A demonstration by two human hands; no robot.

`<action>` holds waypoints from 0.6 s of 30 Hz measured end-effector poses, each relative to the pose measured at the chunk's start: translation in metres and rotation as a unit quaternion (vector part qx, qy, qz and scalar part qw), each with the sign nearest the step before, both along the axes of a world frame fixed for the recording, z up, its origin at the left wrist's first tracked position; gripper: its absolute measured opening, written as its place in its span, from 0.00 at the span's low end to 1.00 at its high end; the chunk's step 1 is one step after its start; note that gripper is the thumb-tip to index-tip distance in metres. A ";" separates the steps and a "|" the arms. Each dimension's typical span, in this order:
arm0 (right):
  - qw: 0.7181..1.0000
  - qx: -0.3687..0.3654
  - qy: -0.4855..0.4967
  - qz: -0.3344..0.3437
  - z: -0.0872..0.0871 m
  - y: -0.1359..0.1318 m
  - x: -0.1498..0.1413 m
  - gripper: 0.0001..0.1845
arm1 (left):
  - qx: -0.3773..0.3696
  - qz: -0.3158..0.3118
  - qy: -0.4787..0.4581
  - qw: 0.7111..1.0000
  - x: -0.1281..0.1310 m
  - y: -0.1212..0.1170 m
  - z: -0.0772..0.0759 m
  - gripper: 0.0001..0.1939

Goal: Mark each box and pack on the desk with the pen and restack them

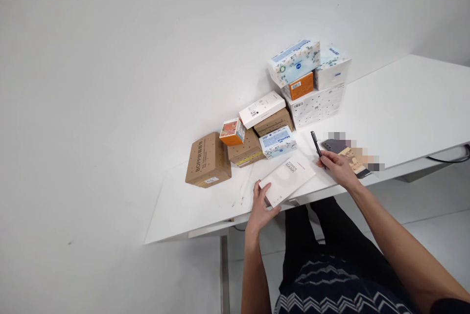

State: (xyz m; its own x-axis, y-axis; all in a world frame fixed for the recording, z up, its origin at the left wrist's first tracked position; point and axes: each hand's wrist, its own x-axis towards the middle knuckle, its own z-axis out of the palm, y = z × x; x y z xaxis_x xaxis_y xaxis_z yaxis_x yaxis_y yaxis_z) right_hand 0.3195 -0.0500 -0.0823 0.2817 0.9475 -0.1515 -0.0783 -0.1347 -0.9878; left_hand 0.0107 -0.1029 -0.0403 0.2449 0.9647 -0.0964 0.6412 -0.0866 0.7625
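A flat white box marked POWER BANK (288, 178) lies on the white table (404, 108) near its front edge. My left hand (261, 209) grips the box's near left corner, fingers curled round its edge. My right hand (336, 166) is to the right of the box and holds a black pen (316, 143), its tip pointing away from me. Beside that hand lies a dark phone or card (340, 147), partly blurred out.
Behind the white box stand several cartons: a brown cardboard box (207, 160) at the left, a small orange box (232, 131), stacked brown and white boxes (262, 108), and tissue packs (293, 61) piled at the back. A black cable (451, 159) hangs at the right.
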 end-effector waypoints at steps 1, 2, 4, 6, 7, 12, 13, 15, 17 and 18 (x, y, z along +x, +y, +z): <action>1.000 0.001 0.007 0.003 -0.001 0.000 0.001 0.24 | 0.004 0.003 -0.009 1.000 -0.001 0.000 0.000 0.37; 1.000 0.006 0.019 0.004 -0.002 0.001 0.001 0.23 | 0.009 0.008 -0.028 1.000 -0.001 0.000 0.001 0.36; 0.998 0.021 0.062 -0.001 -0.003 0.001 0.000 0.20 | 0.020 0.021 -0.088 0.996 -0.003 0.001 0.003 0.33; 0.992 0.042 0.119 -0.020 -0.002 0.001 -0.001 0.19 | 0.015 0.045 -0.142 0.989 -0.004 0.003 0.005 0.28; 0.988 0.050 0.142 -0.031 -0.001 0.001 -0.002 0.19 | -0.001 0.063 -0.152 0.986 -0.004 0.005 0.005 0.27; 0.991 0.066 0.107 -0.045 0.006 -0.002 -0.009 0.18 | -0.063 0.176 -0.020 0.982 0.005 0.016 0.006 0.35; 0.993 0.075 0.085 -0.045 0.006 -0.003 -0.011 0.18 | -0.051 0.187 0.017 0.981 0.008 0.019 0.006 0.35; 0.993 0.096 0.053 -0.053 0.005 -0.004 -0.015 0.17 | -0.030 0.195 0.099 0.975 0.017 0.023 0.007 0.32; 0.991 0.106 0.036 -0.070 0.001 -0.004 -0.020 0.16 | -0.023 0.195 0.186 0.963 0.026 0.025 0.008 0.29; 0.991 0.106 0.028 -0.076 -0.002 -0.005 -0.022 0.16 | -0.020 0.196 0.219 0.956 0.031 0.026 0.008 0.27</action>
State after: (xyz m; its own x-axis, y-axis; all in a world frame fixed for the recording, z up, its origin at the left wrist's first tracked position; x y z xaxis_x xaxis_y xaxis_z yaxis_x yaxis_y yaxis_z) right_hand 0.2973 -0.0548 -0.0843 0.4200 0.9071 0.0267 -0.1382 0.0930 -0.9860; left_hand 0.0413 -0.0766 -0.0321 -0.2074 0.9673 -0.1460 0.8767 0.2500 0.4110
